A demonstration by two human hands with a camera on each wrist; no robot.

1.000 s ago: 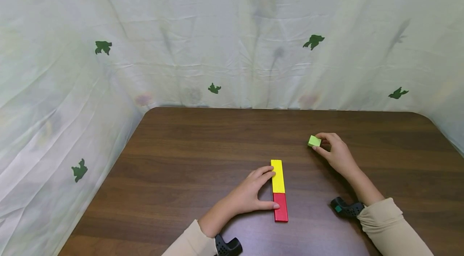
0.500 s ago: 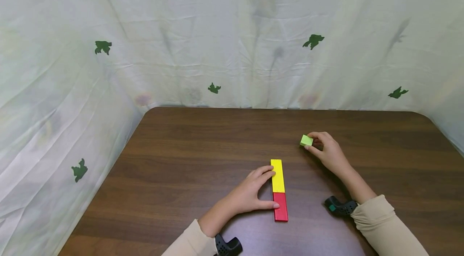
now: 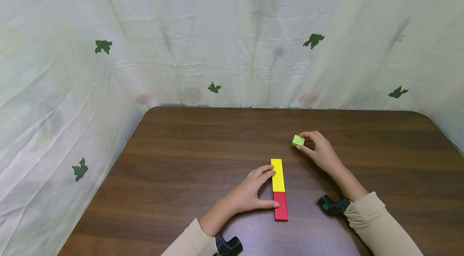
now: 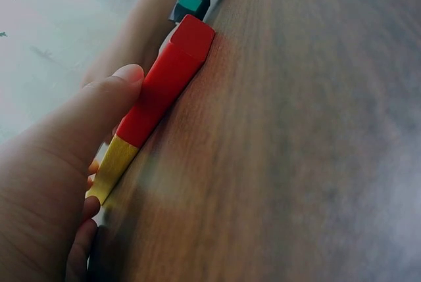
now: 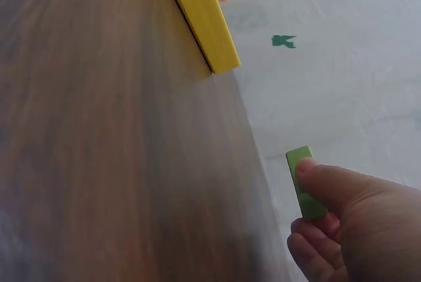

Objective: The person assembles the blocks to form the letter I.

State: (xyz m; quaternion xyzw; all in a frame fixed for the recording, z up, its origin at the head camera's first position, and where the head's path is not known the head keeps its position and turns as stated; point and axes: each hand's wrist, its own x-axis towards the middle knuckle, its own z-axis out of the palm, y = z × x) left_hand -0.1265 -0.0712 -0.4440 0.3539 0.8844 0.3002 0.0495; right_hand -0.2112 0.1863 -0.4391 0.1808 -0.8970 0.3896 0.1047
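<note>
A yellow block [image 3: 278,181] and a red block [image 3: 281,213] lie end to end on the brown table, yellow on the far side. My left hand [image 3: 246,193] touches both, fingertips on the yellow one and thumb on the red one; the left wrist view shows the thumb against the red block's side [image 4: 161,91]. Beyond and to the right of this row, my right hand [image 3: 322,153] pinches a small light green block [image 3: 298,140] between thumb and fingers. In the right wrist view the green block [image 5: 301,187] appears apart from the yellow block [image 5: 204,19].
The dark wooden table [image 3: 188,147] has rounded far corners. A white curtain [image 3: 232,46] with green leaf prints hangs behind it and along the left side. Black wrist devices sit on the left wrist [image 3: 229,246] and right wrist [image 3: 333,204].
My right hand has moved left with the green block, closer to the far end of the yellow block. The left hand and both blocks under it stay in place.
</note>
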